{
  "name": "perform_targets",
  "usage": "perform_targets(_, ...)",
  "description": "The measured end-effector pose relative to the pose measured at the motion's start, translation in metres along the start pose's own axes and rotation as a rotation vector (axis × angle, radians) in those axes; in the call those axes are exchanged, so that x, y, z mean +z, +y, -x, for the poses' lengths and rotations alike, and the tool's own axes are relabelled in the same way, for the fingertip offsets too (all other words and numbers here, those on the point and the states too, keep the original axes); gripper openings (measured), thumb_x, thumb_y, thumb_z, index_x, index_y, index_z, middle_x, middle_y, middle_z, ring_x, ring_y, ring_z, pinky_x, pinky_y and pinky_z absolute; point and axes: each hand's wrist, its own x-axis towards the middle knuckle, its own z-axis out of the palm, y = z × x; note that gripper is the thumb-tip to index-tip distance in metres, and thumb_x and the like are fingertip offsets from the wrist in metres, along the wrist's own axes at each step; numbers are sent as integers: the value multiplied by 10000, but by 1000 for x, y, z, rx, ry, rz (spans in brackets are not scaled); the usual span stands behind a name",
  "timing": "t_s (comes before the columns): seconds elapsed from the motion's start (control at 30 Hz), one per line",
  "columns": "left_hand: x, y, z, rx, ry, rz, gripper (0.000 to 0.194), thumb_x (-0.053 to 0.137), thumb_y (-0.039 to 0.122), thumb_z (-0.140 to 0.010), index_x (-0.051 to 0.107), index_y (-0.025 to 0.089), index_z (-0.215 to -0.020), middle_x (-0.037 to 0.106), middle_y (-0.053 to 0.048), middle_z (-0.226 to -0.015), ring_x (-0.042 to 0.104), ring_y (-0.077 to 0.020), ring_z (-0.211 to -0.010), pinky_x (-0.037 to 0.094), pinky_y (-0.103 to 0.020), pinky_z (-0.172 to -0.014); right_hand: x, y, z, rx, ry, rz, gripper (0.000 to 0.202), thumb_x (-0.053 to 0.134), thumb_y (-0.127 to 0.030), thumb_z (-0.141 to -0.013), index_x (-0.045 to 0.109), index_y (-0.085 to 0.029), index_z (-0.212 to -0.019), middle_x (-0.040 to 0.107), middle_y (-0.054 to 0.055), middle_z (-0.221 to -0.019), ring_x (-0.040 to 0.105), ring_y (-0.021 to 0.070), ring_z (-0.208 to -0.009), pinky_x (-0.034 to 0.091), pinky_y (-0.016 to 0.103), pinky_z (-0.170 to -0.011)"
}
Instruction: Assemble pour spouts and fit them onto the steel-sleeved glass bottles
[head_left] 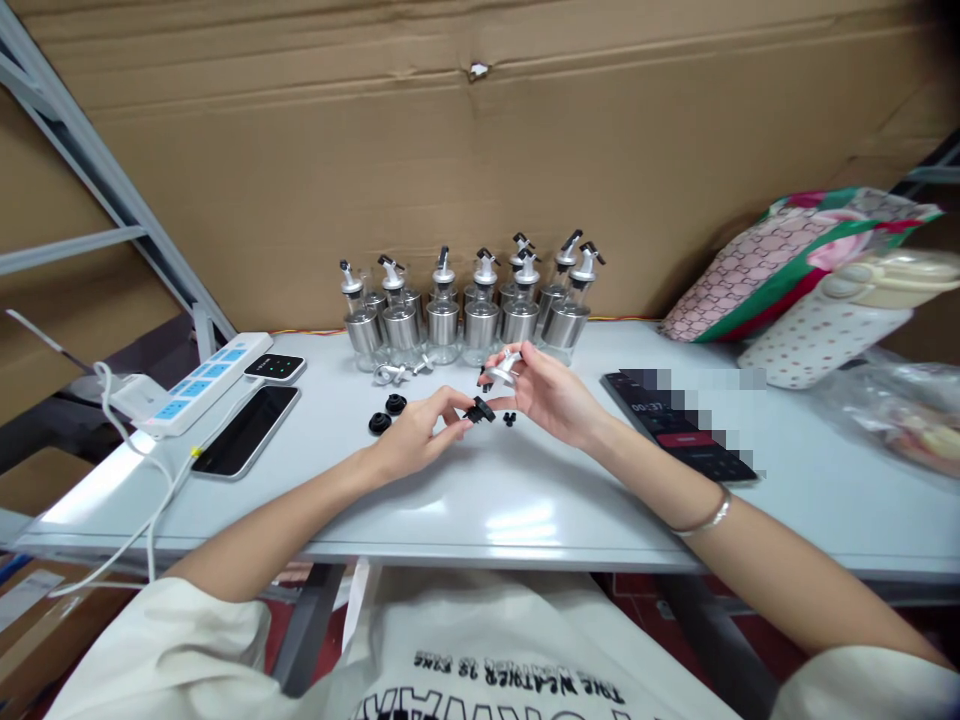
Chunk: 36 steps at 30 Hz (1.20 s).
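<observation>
My left hand [421, 432] pinches a black ribbed stopper [480, 410] between thumb and fingers. Just right of it, my right hand [544, 395] holds a silver pourer top [505, 370], tilted, with its fingers around it. The stopper is close below the pourer top. Two black stoppers [380, 424] lie on the table left of my left hand. Silver spout pieces [394, 374] lie in front of the bottles. Small black parts [509, 419] rest beneath my right hand. Behind stand several glass bottles with steel sleeves [481, 325], fitted with silver and black pourers.
On the left of the table [450, 535] are a power strip [206, 385], a small white device [275, 368] and a phone [247, 430]. A second phone [679, 425], a flask [825, 335], a patterned bag [739, 270] and a plastic bag [900, 410] lie on the right.
</observation>
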Motion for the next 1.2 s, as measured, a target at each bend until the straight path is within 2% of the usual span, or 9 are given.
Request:
perform_targets(0.17, 0, 1, -1, -34, 22, 7, 143, 466, 264, -891, 520, 173, -987, 637, -2, -700, 621, -126, -676, 420, -188, -523, 2, 1, 1, -47, 50, 47, 214, 601, -428, -808, 574, -215, -804, 593, 20, -887, 575, 175, -879, 493, 322, -735)
perform_targets(0.3, 3, 1, -1, -70, 71, 75, 150, 487, 264, -871, 525, 167, -979, 635, -10, -699, 612, -123, -660, 407, -184, -491, 4, 1, 1, -76, 62, 42, 188, 583, -404, -813, 573, -218, -790, 599, 19, -869, 578, 172, -870, 467, 334, -781)
perform_targets(0.43, 7, -3, 0, -37, 106, 167, 141, 479, 245, -879, 504, 165, -993, 649, -40, -794, 629, -131, -712, 485, -253, -663, 6, 3, 2, -36, 36, 11, 165, 582, -373, -811, 593, -210, -785, 605, 27, -886, 592, 186, -896, 452, 366, -840)
perform_targets(0.67, 10, -5, -1, 46, 162, 202, 63, 531, 208, -852, 494, 171, -886, 613, -75, -951, 596, -146, -893, 478, -308, -835, 8, 2, 3, -29, 10, -20, 132, 609, -337, -792, 602, -205, -780, 623, 33, -915, 598, 211, -971, 429, 392, -916)
perform_targets(0.8, 12, -5, -1, 30, 174, 238, 105, 542, 205, -844, 486, 182, -930, 607, -58, -963, 594, -140, -912, 478, -315, -871, 8, 2, 3, -28, 10, -17, 126, 609, -334, -797, 602, -209, -782, 633, 33, -917, 605, 205, -963, 417, 394, -935)
perform_targets(0.9, 12, -4, -1, 62, 155, 286, 234, 538, 178, -840, 466, 199, -1062, 609, -54, -1006, 605, -130, -906, 489, -303, -856, 8, 3, 3, -29, 5, -29, 121, 619, -326, -789, 607, -207, -777, 636, 29, -903, 612, 200, -937, 437, 382, -904)
perform_targets(0.97, 11, -4, -1, 107, 137, 241, 311, 515, 137, -840, 470, 209, -1139, 601, -59, -1041, 600, -130, -922, 483, -300, -860, 7, 3, 2, -28, 2, -36, 120, 625, -321, -784, 611, -202, -776, 639, 30, -897, 614, 198, -927, 445, 374, -895)
perform_targets(1.07, 9, -4, -1, 172, 126, 129, 330, 487, 85, -829, 533, 207, -1132, 597, -55, -1003, 579, -134, -914, 469, -289, -844, 6, 3, 2, -26, -1, -40, 122, 621, -316, -787, 616, -195, -776, 644, 31, -881, 620, 198, -915, 448, 372, -892)
perform_targets(1.2, 9, -7, -1, 170, 157, 159, 317, 499, 105, -843, 527, 206, -1141, 582, -56, -1024, 571, -129, -898, 466, -284, -843, 5, 4, 1, -15, -21, -47, 111, 618, -301, -791, 623, -190, -785, 655, 32, -881, 624, 184, -895, 446, 350, -888)
